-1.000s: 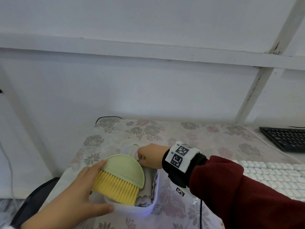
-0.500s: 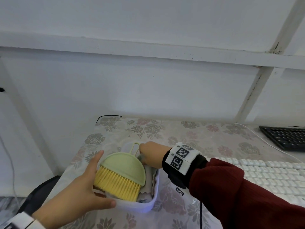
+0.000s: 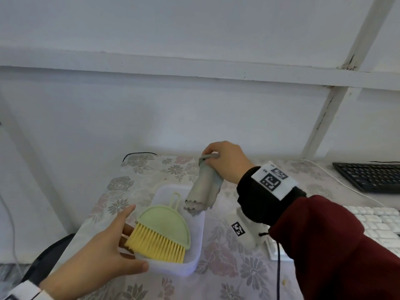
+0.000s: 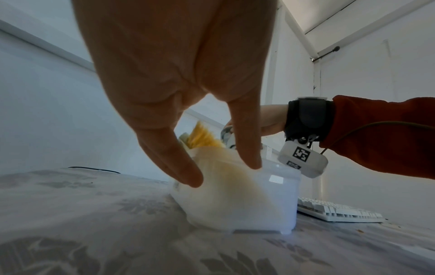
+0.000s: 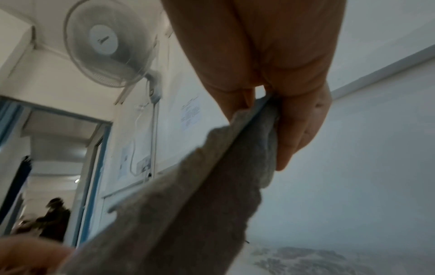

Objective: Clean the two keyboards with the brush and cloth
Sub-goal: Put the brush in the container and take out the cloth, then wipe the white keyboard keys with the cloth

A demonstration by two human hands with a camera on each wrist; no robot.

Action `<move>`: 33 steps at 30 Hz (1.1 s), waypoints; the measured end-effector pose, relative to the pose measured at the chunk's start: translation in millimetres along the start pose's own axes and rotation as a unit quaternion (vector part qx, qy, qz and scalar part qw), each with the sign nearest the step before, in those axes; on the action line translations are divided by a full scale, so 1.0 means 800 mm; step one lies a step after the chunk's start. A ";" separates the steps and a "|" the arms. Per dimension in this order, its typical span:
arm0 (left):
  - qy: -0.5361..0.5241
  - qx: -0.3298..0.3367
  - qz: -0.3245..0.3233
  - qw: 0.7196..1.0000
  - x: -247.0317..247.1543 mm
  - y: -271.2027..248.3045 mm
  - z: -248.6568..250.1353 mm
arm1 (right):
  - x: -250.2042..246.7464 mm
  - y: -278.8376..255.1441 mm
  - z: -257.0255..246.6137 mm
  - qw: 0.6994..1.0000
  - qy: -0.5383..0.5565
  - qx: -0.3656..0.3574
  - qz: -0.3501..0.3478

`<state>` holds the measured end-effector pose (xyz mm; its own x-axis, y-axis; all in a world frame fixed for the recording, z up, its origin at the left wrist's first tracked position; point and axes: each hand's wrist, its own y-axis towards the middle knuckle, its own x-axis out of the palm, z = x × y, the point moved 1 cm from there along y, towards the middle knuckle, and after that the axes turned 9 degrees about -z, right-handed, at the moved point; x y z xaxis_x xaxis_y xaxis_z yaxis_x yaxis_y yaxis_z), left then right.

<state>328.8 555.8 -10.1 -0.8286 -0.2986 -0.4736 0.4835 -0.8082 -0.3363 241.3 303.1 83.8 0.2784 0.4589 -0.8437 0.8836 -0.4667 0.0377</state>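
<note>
My right hand pinches the top of a grey cloth and holds it in the air above the far right corner of a white plastic tub. In the right wrist view the cloth hangs from between thumb and fingers of that hand. A brush with a green handle and yellow bristles lies in the tub. My left hand grips the tub's near left corner, thumb along the front wall. The white keyboard lies to the right, the black keyboard behind it.
The table has a floral cover and stands against a white wall. A white cable runs between the keyboards. Seen from the left wrist, the tub stands just left of the white keyboard. A dark bag sits below the table's left edge.
My right hand has pulled the grey cloth up and out of the tub, rising toward the right. The brush has settled lower in the tub. My left hand stays on the tub.
</note>
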 end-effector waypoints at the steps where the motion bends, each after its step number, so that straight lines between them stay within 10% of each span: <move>1: 0.000 0.000 0.002 1.000 0.000 0.001 0.000 | -0.008 -0.004 0.008 1.000 0.021 0.006 0.004; 18: 0.191 0.104 0.156 0.963 0.029 -0.004 0.071 | -0.133 -0.154 0.249 0.922 0.331 0.201 0.017; 33: 0.266 0.010 -0.067 0.962 0.224 0.104 0.218 | -0.180 -0.149 0.370 0.973 0.130 0.183 -0.049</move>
<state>171.4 346.7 19.3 -0.6192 0.1070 -0.7779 0.3725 -0.8321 -0.4109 -15.3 68.7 42.2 0.3279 0.6683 -0.6677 0.7301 -0.6278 -0.2698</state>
